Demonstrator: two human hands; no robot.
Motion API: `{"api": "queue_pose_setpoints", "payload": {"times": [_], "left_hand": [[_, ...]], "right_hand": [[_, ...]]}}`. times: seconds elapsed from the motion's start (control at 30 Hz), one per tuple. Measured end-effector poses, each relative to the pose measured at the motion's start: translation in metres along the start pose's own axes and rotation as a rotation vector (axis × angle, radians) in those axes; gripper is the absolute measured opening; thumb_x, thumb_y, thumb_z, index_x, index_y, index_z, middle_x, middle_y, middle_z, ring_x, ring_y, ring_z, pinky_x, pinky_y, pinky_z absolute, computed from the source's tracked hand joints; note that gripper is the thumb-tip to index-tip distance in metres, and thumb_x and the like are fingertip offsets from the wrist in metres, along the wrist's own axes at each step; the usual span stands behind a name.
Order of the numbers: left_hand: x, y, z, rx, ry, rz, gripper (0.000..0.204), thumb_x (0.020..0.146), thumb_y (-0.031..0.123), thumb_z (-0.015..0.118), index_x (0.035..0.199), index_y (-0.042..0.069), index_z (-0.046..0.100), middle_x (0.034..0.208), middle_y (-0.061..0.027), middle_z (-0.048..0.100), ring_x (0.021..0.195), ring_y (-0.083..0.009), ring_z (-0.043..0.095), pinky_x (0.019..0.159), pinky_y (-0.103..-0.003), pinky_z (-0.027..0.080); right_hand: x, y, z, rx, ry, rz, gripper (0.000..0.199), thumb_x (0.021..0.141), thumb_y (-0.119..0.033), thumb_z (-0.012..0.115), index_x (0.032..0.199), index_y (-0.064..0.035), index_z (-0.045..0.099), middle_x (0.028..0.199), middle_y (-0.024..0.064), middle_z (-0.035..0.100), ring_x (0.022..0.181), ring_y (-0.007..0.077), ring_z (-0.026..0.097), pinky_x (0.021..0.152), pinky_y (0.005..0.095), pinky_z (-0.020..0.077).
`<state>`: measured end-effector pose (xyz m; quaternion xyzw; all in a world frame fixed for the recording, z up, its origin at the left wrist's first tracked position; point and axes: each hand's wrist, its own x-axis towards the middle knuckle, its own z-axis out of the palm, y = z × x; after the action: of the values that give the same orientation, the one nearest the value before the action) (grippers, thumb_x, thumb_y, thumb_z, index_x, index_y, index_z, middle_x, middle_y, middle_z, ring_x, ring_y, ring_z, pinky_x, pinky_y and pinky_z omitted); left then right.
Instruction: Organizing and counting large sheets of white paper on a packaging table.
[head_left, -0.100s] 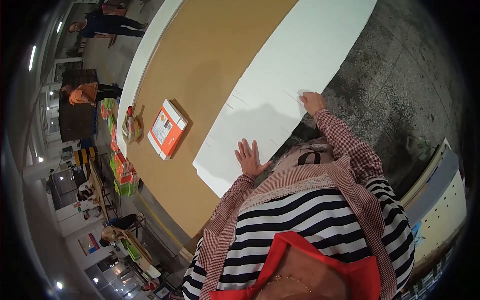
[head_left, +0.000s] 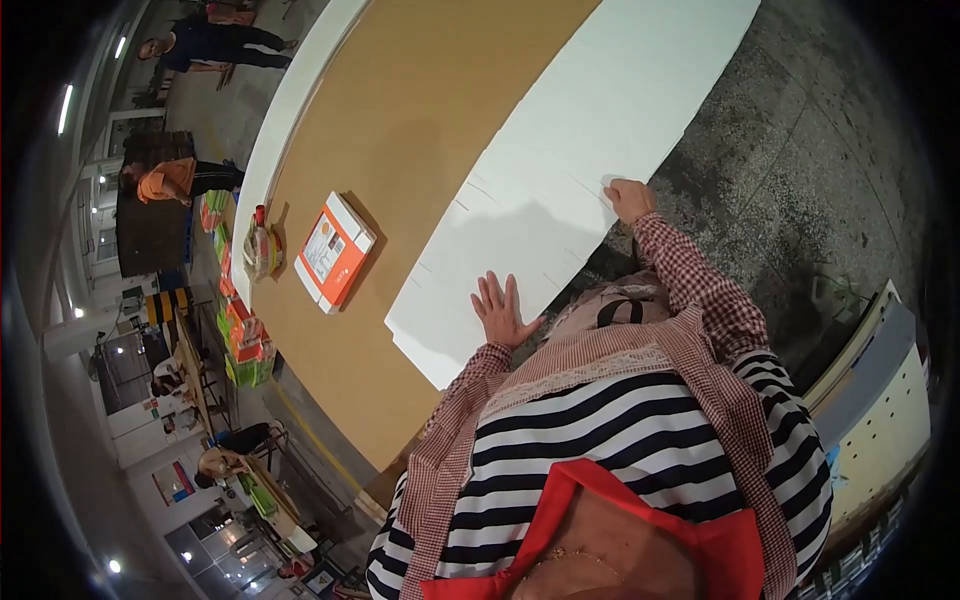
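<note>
A long white cardboard sheet (head_left: 590, 120) with short slits lies along the near side of a brown-topped table (head_left: 400, 100). My left hand (head_left: 505, 312) rests flat on its near-left part, fingers spread, holding nothing. Farther right, my right hand (head_left: 630, 200) is closed at the sheet's near edge, with its fingers curled over the border. The underside of that grip is hidden. An orange and white flat box, or a stack of them, (head_left: 337, 250) sits on the brown surface beyond the sheet. Left of it stands a tape dispenser-like object with a roll and a red end (head_left: 262, 250).
Stacks of green and orange packages (head_left: 243, 345) stand beyond the table's left side. People are in the background, one in an orange top (head_left: 165, 183). At the right stands a pale perforated panel (head_left: 880, 430) on the speckled floor (head_left: 800, 170).
The view has shifted very slightly. Both hands keep nearly the same places on the white sheet. The background person in orange has moved an arm.
</note>
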<state>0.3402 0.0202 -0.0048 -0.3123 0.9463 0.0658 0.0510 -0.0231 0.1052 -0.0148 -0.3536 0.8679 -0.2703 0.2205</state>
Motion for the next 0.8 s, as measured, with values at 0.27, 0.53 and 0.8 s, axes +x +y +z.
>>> {"api": "queue_pose_setpoints", "payload": {"times": [0.27,0.53,0.8], "left_hand": [[0.003,0.004,-0.003,-0.033,0.045,0.014,0.111,0.068,0.079,0.055,0.151,0.015,0.019,0.156,-0.0237,-0.001,0.144,-0.0414,-0.004,0.109,-0.063,-0.002],[0.001,-0.001,0.000,-0.017,0.051,0.005,0.109,0.069,0.078,0.054,0.151,0.014,0.019,0.156,-0.0230,0.000,0.144,-0.0409,-0.003,0.109,-0.062,-0.001],[-0.004,-0.001,-0.001,-0.031,0.074,0.002,0.106,0.071,0.077,0.052,0.150,0.013,0.021,0.156,-0.0232,-0.001,0.144,-0.0411,-0.004,0.109,-0.063,-0.002]], "right_hand": [[-0.002,0.002,0.000,0.147,0.086,0.031,0.028,0.085,-0.024,0.063,0.075,0.0005,0.055,0.071,0.0169,0.060,0.066,0.0330,0.059,0.061,0.0432,0.0456],[-0.018,-0.004,-0.011,0.154,0.200,-0.007,0.010,0.079,-0.013,0.065,0.083,-0.0041,0.064,0.080,0.0156,0.065,0.076,0.0331,0.063,0.067,0.0400,0.0496],[-0.019,-0.025,-0.017,0.207,0.069,0.098,0.015,0.081,-0.016,0.063,0.078,-0.0018,0.064,0.077,0.0152,0.065,0.075,0.0302,0.064,0.068,0.0398,0.0493]]}}
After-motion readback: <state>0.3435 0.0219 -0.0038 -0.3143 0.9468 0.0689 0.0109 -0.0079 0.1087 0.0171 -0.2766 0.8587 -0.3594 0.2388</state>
